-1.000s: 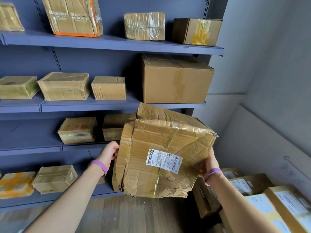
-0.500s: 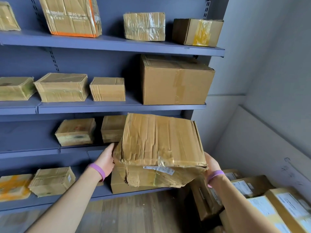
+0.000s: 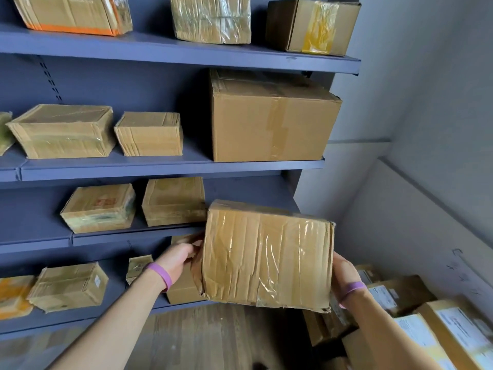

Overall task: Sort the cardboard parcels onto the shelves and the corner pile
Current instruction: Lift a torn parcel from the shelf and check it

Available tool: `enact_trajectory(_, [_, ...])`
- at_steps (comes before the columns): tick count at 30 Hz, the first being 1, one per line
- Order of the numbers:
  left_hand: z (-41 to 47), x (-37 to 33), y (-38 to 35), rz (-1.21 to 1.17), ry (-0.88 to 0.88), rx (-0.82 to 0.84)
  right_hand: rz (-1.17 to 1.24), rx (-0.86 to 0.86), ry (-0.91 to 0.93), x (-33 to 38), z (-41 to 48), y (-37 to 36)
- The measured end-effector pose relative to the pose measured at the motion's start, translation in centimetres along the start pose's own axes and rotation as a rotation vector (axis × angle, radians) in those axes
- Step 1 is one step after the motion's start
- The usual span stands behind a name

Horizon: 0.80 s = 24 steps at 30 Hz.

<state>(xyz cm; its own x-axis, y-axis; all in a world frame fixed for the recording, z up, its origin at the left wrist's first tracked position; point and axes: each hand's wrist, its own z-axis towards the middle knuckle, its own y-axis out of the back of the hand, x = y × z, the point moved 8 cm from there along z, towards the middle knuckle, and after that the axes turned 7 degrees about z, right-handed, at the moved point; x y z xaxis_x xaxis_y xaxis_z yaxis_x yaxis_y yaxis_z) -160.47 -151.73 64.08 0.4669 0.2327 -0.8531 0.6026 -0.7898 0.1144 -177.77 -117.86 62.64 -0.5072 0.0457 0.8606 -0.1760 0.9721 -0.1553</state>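
Crumpled parcel gripped at either side by left hand and right hand; label face now turned away; lifted level with third shelf; shelving probably next.

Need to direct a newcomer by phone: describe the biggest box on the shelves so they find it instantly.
On the blue shelving, take the second visible shelf from the top, right end. The big box there nearly fills the gap, towering over the flat parcels beside it.

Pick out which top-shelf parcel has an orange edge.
The leftmost parcel, with an orange band along its bottom edge. The middle parcel is wrapped in clear tape; the right box bears a yellow strip.
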Motion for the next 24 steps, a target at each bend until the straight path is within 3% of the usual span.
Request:
enact_trajectory(7, [5.5,-0.9,-3.1,0.058,0.017,-0.064,-0.013,-0.069,0.033,2.3,7.9,-0.4])
enact_trajectory(16, [14.4,-3.3,-6.8,-0.002,0.138,-0.215,-0.188,0.059,0.05,5.8,20.2,-2.8])
enact_trajectory(24, [21.7,-4.9,-11.1,-0.198,0.074,-0.137,-0.285,0.134,0.177,8.6,29.9,-5.9])
